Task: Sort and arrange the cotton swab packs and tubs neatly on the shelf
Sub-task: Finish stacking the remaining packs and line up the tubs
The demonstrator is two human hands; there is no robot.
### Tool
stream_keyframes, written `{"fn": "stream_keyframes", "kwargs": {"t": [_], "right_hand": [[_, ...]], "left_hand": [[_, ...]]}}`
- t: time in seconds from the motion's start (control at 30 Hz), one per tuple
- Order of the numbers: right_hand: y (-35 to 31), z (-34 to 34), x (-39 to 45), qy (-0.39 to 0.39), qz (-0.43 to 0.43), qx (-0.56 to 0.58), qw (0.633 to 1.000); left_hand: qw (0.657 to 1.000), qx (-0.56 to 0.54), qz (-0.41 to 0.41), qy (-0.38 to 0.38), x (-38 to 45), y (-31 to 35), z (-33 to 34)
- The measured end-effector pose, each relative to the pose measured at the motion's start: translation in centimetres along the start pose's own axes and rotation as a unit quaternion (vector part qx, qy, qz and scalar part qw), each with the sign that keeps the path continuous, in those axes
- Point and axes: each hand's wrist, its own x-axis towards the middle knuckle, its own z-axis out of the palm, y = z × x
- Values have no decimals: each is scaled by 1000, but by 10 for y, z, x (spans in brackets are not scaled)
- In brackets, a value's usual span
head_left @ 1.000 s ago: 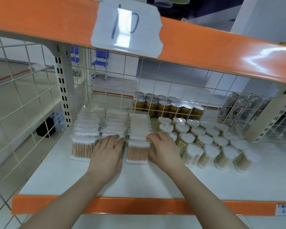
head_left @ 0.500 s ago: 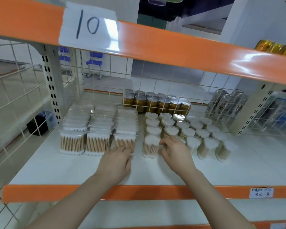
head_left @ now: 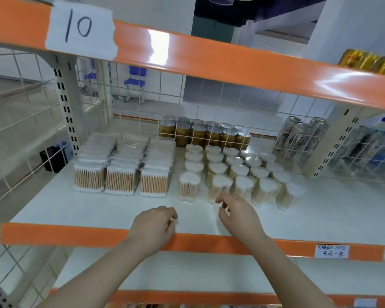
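1. Hands come first: the left hand [head_left: 152, 227] hangs over the orange front edge of the shelf [head_left: 76, 210], fingers loosely curled and holding nothing.
2. The right hand [head_left: 238, 215] reaches a little farther in, fingers loosely bent and empty, its fingertips [head_left: 219, 200] at the foot of a front-row tub; whether they touch it I cannot tell.
3. On the front lip toward the right corner sits a handwritten price tag [head_left: 331, 251].
4. The cotton swab packs [head_left: 120, 172] stand in three rows on the left part of the shelf, running from mid-depth to the back.
5. The cotton swab tubs [head_left: 231, 172] stand just right of them in rows toward the back edge.
6. Behind the rear wire grid stand gold cans [head_left: 205, 133].
7. Overhead, a paper label [head_left: 80, 27] on the upper shelf's edge reads "10".
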Motion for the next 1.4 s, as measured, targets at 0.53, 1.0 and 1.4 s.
{"fn": "stream_keyframes", "kwargs": {"t": [0.53, 1.0, 1.4], "right_hand": [[-2, -15, 45, -5, -91, 22, 996], [-15, -4, 92, -118, -205, -29, 971], [-22, 1, 92, -115, -193, -12, 974]], "left_hand": [[998, 44, -52, -5, 8, 10, -7], [990, 36, -96, 98, 39, -6, -5], [990, 22, -70, 122, 50, -18, 2]]}}
